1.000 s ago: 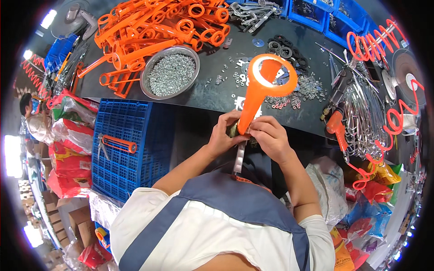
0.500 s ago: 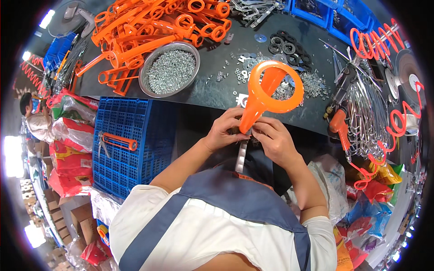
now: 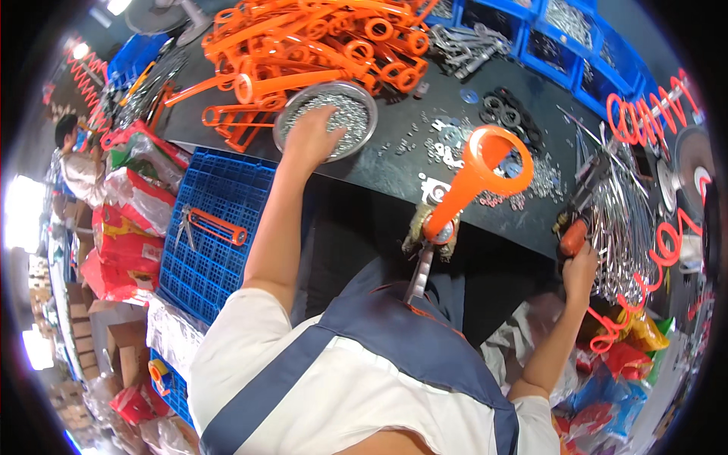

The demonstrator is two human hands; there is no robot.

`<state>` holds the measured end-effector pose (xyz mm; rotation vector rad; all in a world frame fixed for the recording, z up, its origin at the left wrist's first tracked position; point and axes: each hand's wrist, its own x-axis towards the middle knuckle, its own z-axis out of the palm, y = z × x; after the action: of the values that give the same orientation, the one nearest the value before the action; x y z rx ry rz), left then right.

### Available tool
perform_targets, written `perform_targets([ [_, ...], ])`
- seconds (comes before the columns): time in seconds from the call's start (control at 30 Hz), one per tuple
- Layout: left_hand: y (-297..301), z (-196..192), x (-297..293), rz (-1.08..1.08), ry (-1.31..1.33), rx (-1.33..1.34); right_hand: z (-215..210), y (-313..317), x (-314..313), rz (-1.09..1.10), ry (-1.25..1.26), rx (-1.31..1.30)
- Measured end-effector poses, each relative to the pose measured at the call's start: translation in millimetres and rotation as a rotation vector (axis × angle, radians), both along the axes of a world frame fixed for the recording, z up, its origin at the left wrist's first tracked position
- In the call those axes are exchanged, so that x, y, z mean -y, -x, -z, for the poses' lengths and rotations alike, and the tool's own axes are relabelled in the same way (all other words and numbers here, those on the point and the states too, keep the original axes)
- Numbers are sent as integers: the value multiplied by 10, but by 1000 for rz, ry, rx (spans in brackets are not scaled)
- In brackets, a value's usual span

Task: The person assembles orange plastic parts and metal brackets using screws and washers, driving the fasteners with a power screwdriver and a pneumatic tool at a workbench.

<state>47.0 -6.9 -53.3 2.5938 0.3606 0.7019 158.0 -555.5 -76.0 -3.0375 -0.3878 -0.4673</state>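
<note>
My left hand [image 3: 312, 135] reaches into a round metal bowl [image 3: 364, 100] of small silver hardware on the black workbench, fingers down in the pieces. My right hand [image 3: 580, 265] is out at the bench's right edge, wrapped round the orange handle of a tool [image 3: 572, 236]. Between them an orange plastic part with a ring end [image 3: 476, 178] stands tilted at the bench edge on a metal stem [image 3: 419, 277], with neither hand on it.
A heap of orange ring-ended parts [image 3: 318, 45] fills the bench's back left. Loose washers [image 3: 455, 144] and black rings [image 3: 508, 114] lie mid-bench. Blue bins [image 3: 561, 38] line the back right. A blue crate [image 3: 208, 235] stands left of me. Another person [image 3: 72, 152] is at far left.
Both hands have let go of the orange part. The left hand went up-left into the metal bowl; the right hand went out right to the orange-handled tool.
</note>
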Motion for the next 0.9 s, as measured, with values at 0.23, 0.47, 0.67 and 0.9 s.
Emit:
perform_targets([
  [0.23, -120, 23, -151, 85, 171, -229, -22, -222, 16, -15, 133, 0],
  [0.47, -96, 13, -401, 83, 1405, 204, -231, -95, 152, 41, -899, -305],
  [0.67, 25, -25, -338, 384, 1978, 380, -1147, 734, -262, -54, -1573, -667],
  [0.9, 684, -156, 1170, 248, 2311, -53, -1105, 1440, -737, 92, -1759, -1289],
])
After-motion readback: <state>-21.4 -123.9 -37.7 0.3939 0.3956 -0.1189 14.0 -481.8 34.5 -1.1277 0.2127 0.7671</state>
